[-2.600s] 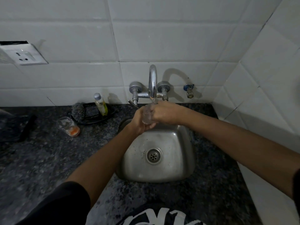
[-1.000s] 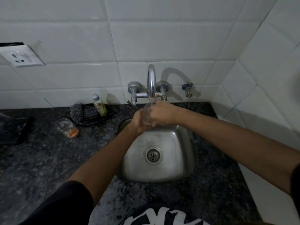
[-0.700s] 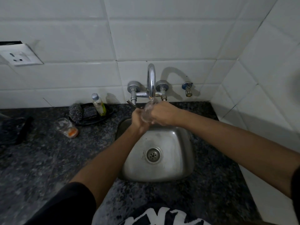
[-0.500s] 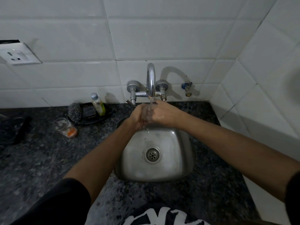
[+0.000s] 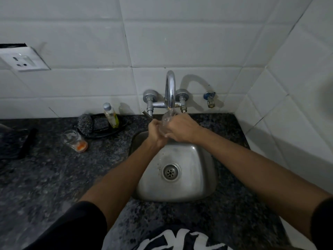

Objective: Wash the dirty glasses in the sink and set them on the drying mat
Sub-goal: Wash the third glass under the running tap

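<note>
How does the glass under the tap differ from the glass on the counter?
The glass under the tap is held up by the left hand and right hand over the sink; the glass on the counter stands untouched. The held one looks clear; the other has orange residue at the bottom. Both are transparent.

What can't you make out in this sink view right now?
- Glass, head view: mostly wrapped by the left hand and right hand; cleanliness unclear.
- Drying mat: cut off by the left edge, dark.
- Second glass: orange residue, too dim to identify.
</note>
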